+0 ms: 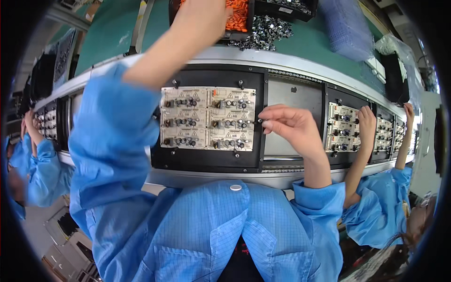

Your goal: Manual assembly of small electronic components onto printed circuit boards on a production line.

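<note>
Apparently early on: the circuit-board panel, left of the right hand's nearly pinched fingertips (any grip unclear), showed one orange part, other boards seemingly lacking it. Left hand was at the orange-part bin, finger state untellable.

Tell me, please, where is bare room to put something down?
Green bench, between the metal-parts pile and blue plastic stack; grey plate between black trays, partly behind the right hand. Crowded: around the orange-parts bin, beside the left hand.
</note>
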Motion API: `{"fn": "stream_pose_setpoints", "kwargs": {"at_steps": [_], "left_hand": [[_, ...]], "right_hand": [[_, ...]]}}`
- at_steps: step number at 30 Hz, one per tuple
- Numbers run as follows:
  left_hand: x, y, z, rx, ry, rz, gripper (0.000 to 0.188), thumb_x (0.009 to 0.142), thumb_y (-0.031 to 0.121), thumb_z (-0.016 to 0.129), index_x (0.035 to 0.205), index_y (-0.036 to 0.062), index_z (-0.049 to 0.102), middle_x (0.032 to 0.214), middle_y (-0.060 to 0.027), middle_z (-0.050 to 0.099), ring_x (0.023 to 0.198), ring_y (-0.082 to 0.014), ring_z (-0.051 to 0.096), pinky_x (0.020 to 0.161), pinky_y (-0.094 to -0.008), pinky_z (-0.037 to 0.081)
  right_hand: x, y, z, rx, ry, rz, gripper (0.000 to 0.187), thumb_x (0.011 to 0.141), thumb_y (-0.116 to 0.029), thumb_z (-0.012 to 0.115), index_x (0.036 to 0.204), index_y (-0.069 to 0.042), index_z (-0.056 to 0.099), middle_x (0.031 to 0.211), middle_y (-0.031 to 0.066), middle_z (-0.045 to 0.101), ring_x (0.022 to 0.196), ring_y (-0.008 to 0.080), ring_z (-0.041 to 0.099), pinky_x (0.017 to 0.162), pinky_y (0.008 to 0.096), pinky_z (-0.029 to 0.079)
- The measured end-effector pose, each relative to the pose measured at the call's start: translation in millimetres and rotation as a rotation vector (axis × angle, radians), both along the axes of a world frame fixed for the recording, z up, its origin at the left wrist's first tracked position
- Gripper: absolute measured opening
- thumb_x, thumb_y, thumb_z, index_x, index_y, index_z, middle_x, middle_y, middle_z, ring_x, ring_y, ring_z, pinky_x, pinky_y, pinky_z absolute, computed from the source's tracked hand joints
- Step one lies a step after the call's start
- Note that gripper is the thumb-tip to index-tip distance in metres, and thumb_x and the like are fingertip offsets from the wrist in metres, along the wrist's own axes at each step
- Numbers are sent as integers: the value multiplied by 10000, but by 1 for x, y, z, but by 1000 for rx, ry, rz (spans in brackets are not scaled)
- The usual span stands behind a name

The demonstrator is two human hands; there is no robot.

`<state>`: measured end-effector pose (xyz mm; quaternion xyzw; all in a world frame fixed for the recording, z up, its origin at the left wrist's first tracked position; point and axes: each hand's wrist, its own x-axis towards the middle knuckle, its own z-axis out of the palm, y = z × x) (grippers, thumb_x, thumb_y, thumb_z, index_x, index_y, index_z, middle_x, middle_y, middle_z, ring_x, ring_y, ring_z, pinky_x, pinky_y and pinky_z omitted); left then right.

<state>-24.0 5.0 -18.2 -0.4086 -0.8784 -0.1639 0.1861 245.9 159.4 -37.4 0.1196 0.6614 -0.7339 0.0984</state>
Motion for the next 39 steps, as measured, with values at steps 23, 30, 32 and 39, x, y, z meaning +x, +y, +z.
{"fn": "stream_pose_setpoints", "kwargs": {"at_steps": [23, 30, 32, 39], "left_hand": [[-86, 4, 3, 172, -149, 172, 139, 703, 84, 656, 751, -44, 685, 797, -274, 661, 788, -420, 662, 746, -476, 536], [-63, -10, 24, 343, -122, 63, 136, 720, 77, 641, 763, -42, 689, 786, -253, 670, 787, -402, 664, 744, -457, 534], [-35, -25, 42, 396, -202, 28, 128, 735, 70, 628, 764, -40, 687, 793, -243, 676, 806, -384, 670, 747, -445, 533], [59, -63, 30, 198, -597, -128, 182, 876, 79, 639, 1009, -41, 666, 727, -74, 655, 721, -125, 653, 645, -284, 515]], "right_hand": [[11, -14, -16, 88, 76, -153, 146, 852, 99, 641, 985, 69, 693, 1027, 93, 609, 877, 160, 648, 772, 281, 550], [-12, -28, -1, 523, 132, -29, 116, 843, 58, 660, 952, 47, 697, 1021, 95, 632, 880, 159, 641, 784, 275, 529], [-19, -31, 1, 639, 150, 36, 110, 840, 50, 662, 944, 41, 697, 1008, 100, 638, 880, 170, 648, 785, 281, 529], [-23, -31, -2, 1041, 485, 252, 252, 779, 58, 647, 1022, -7, 648, 873, 171, 625, 872, 345, 637, 772, 397, 529]]}}
